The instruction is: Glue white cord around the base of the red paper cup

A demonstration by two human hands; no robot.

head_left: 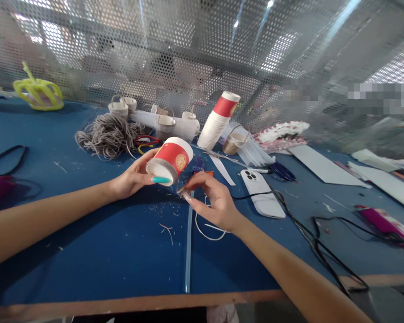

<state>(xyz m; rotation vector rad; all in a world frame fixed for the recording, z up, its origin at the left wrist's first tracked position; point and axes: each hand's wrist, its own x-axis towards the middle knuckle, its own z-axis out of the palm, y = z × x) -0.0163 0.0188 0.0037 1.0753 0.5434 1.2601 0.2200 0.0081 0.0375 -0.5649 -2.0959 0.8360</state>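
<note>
My left hand (134, 178) is wrapped around a red and white paper cup (175, 154) with a gold round emblem. The cup is tilted, its flat white end toward me and a band of grey cord (150, 168) wound around that end. My left thumb, with a long turquoise nail, presses near that end. Just right of the cup, my right hand (215, 202) is closed, thumb and fingertips pinching a thin strand of cord that runs up to the cup's edge. Below it, a clear glue stick (188, 251) lies on the blue table (121, 260).
A heap of grey cord (109, 134), red-handled scissors (146, 140), a leaning stack of paper cups (218, 120) and small cord-wrapped baskets (164, 125) stand behind. To the right are a white phone (262, 195), black cables (309, 237) and white card pieces (330, 166). A perforated metal screen (188, 54) backs the table.
</note>
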